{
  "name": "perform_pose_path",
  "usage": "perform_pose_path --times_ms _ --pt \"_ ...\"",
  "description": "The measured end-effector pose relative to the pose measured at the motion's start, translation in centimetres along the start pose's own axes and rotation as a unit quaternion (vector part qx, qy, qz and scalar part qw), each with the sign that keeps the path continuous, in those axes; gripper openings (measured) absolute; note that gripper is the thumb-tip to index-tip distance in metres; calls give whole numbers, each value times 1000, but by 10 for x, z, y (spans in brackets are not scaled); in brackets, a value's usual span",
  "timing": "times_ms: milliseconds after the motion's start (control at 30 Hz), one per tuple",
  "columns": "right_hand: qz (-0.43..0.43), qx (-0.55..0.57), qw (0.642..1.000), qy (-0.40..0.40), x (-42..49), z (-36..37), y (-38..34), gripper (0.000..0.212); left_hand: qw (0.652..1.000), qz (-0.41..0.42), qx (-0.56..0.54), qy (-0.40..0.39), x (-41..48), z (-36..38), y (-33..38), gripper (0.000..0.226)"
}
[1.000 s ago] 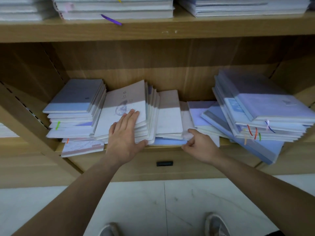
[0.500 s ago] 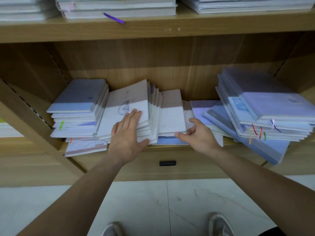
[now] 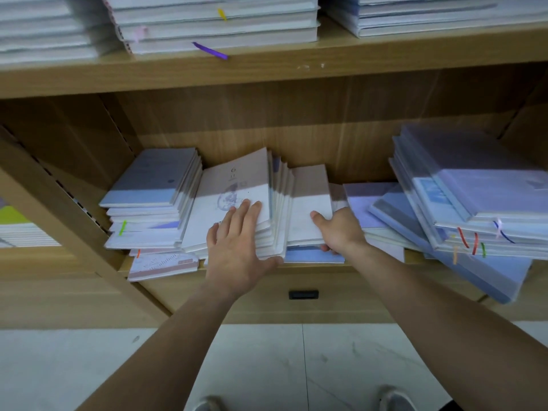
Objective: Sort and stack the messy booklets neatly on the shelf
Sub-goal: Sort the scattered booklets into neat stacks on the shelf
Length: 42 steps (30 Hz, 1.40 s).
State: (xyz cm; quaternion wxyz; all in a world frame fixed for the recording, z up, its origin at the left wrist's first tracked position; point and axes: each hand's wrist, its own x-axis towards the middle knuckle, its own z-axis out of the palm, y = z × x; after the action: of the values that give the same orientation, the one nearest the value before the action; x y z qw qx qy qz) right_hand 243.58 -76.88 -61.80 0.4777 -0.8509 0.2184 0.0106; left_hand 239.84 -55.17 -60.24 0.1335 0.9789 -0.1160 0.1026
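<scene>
Shelf [image 3: 341, 143]: fanned pile [image 3: 237, 191] at centre, unsquared. Left hand [image 3: 237, 244] flat on its top cover. Right hand [image 3: 341, 232] pinches booklet [image 3: 308, 197] just right of pile. Left stack [image 3: 154, 179] beside pile roughly square. Right stack [image 3: 474, 197] beyond pile slumped, overhanging. Judgement: early stage, most sorting outstanding.

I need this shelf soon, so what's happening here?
A person is tidying booklets on the shelf. Their left hand rests flat on the top cover of a fanned, tilted pile in the middle, while the right hand grips the near edge of the beige booklet beside it, thumb on top. The left stack looks fairly squared; the right stack is skewed and overhangs the front edge.
</scene>
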Motion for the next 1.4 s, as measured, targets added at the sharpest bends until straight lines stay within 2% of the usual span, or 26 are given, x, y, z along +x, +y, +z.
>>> perform_pose_path --times_ms 167,333,533,633,700,800,867,933,1067,1233,1300,1400 --pt "-89 -32 995 33 -11 -2 -4 32 999 -15 23 20 2 5 5 111" --pt "-171 -60 982 53 -37 -10 -11 34 999 -10 40 27 2 9 5 113" --pt "-166 -82 982 40 -67 -46 -11 38 999 -12 46 4 4 5 2 109" --pt "-146 -101 982 68 -78 -76 -3 41 999 -4 47 -9 2 8 3 107" --pt "-109 -104 987 60 -81 -85 7 36 999 -2 43 -14 2 11 4 108" --pt "-36 -48 998 -3 -72 -85 24 33 999 -5 32 -19 3 11 7 108" --pt "21 -3 998 -56 -63 -86 30 45 999 -4 38 -26 4 9 7 108" --pt "51 11 995 -80 -58 -88 33 48 999 1 42 -28 3 9 7 108" --pt "-18 -58 995 -77 -60 -89 28 28 998 4 37 -42 2 6 7 107" --pt "-153 -132 979 30 -81 -123 19 24 998 8 39 -40 2 6 6 108" --pt "-178 -111 977 43 -89 -133 19 24 999 12 25 -47 3 3 4 107" --pt "-176 -10 982 62 -95 -132 11 18 996 26 -60 -67 4 -8 -7 95"
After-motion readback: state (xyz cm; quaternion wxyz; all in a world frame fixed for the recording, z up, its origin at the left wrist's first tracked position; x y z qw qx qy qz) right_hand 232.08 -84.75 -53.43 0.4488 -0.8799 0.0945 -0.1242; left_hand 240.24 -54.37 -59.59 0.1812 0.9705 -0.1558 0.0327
